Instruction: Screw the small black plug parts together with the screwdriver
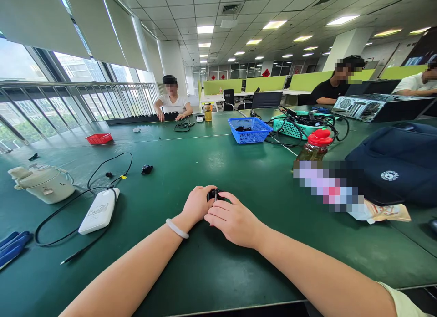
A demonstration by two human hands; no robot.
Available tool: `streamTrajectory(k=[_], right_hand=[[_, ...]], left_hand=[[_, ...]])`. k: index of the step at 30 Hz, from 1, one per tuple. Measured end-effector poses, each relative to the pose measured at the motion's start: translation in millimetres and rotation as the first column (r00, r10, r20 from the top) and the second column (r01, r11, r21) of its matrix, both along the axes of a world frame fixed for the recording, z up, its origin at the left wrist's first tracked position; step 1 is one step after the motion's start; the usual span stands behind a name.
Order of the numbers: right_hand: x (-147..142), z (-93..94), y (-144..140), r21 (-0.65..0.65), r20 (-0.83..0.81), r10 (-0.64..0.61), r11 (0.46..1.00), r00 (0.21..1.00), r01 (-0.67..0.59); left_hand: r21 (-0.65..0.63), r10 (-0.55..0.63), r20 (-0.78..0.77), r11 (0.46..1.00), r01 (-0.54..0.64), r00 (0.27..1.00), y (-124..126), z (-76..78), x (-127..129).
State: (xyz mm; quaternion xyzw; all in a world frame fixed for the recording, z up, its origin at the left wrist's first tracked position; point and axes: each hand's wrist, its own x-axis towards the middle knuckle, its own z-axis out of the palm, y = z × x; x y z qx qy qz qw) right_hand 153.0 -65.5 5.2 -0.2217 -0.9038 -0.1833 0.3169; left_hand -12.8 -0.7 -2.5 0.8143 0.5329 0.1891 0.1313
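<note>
My left hand (198, 202) and my right hand (230, 217) meet over the middle of the green table (170, 267). Between their fingertips is a small black object (210, 194) with a shiny metallic streak; its kind is not clear. The left fingers wrap round its left side, and a pale bangle sits on that wrist. My right fingers are curled and press in from the right, covering much of the object. A similar small black piece (147, 169) lies on the table to the left, beyond my hands.
A white power bank (99, 211) with a black cable, a cream flask (44, 184) and blue gloves (13, 247) lie left. Ahead are red (99, 139), blue (251, 135) and green baskets (293, 128). A red-lidded bottle (316, 146) and dark bag (399, 164) stand right. Several people sit beyond.
</note>
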Motion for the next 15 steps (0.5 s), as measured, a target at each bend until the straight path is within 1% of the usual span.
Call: streamTrajectory(k=[4, 9, 15], right_hand=[[2.3, 0.4, 2.0, 0.002, -0.053, 0.002, 1.0, 0.999, -0.002], [3.3, -2.4, 3.2, -0.004, -0.027, 0.002, 1.0, 1.0, -0.002], [3.6, -0.5, 2.4, 0.012, -0.082, -0.002, 1.0, 0.997, 0.003]], left_hand=[[-0.007, -0.002, 0.009, 1.0, 0.002, 1.0, 0.4, 0.0, -0.7], [0.004, 0.0, 0.024, 1.0, 0.0, 1.0, 1.6, -1.9, -2.2], [0.005, 0.003, 0.017, 1.0, -0.003, 1.0, 1.1, -1.7, -1.7]])
